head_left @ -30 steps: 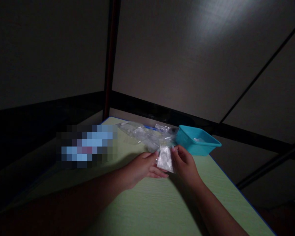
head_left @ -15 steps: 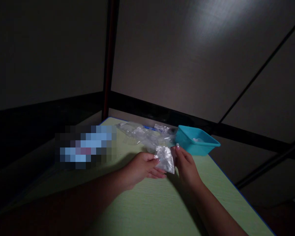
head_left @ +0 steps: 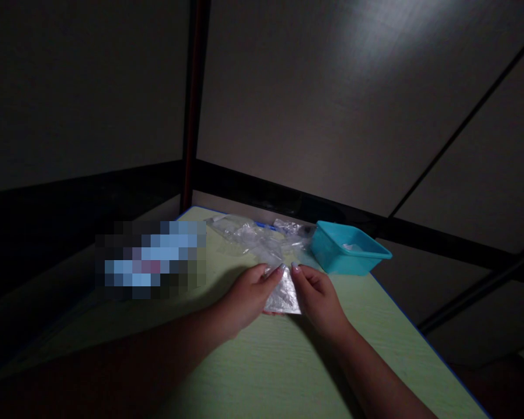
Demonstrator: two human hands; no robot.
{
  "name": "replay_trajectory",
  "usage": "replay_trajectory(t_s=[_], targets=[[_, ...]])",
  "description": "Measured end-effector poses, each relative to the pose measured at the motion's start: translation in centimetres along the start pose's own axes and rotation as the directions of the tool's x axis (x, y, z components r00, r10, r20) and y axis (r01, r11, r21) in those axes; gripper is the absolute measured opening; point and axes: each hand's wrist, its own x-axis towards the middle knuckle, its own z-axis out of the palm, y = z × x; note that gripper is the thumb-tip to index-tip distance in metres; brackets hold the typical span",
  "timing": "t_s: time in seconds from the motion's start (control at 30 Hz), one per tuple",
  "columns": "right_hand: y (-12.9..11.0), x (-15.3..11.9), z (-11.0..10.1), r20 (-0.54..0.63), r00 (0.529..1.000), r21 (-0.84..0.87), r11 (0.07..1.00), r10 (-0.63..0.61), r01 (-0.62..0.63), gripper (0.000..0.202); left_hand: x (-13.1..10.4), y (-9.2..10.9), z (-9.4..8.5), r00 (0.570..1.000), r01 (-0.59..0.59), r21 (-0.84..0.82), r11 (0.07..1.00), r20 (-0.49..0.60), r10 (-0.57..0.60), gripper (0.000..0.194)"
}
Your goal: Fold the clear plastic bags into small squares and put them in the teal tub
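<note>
A small clear plastic bag (head_left: 284,294), shiny and creased, is held up between both hands above the green table (head_left: 253,372). My left hand (head_left: 251,291) grips its left side, thumb on top and fingers underneath. My right hand (head_left: 317,294) pinches the right side, its thumb near the top edge. The two thumb tips are close together. Whether the bag contains anything I cannot tell. Behind the hands lie several crumpled clear plastic bags (head_left: 244,235) in a loose heap.
A turquoise plastic basket (head_left: 344,256) stands at the table's right edge with some clear plastic inside. On the left is a pixelated blue patch (head_left: 157,256) that cannot be made out. Dark wall panels (head_left: 310,105) rise behind the table.
My right hand has moved left and now pinches the bag's right side. The bag has turned flatter and straighter between the hands; the left thumb has moved up along it.
</note>
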Motion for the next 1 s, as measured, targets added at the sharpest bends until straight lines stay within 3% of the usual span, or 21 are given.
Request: replay_trajectory(t_s=[0.33, 0.5, 0.63, 0.77, 1.0], targets=[[-0.4, -0.5, 0.9, 0.016, 0.999, -0.042, 0.998, -0.039, 0.04, 0.035, 0.4, -0.1, -0.7, 0.956, -0.213, 0.346, 0.914, -0.121, 0.268, 0.031], [-0.5, -0.9, 1.4, -0.023, 0.999, 0.039, 0.998, -0.048, 0.048, 0.038, -0.1, 0.2, -0.7, 0.931, -0.273, 0.487, 0.83, -0.083, 0.355, 0.032], [-0.8, -1.0, 1.9, -0.062, 0.997, 0.005, 0.999, -0.039, 0.039, 0.038, -0.6, 0.4, -0.4, 0.91, -0.324, 0.567, 0.757, -0.032, 0.413, 0.033], [-0.7, -1.0, 2.0, -0.088, 0.995, -0.055, 0.998, -0.045, 0.041, 0.039, -0.8, 0.4, -0.2, 0.906, -0.333, 0.571, 0.75, -0.028, 0.423, 0.034], [-0.8, -1.0, 1.8, -0.099, 0.982, -0.244, 0.96, -0.164, 0.136, 0.038, -0.3, 0.0, -0.1, 0.948, -0.287, 0.414, 0.864, -0.009, 0.319, 0.035]])
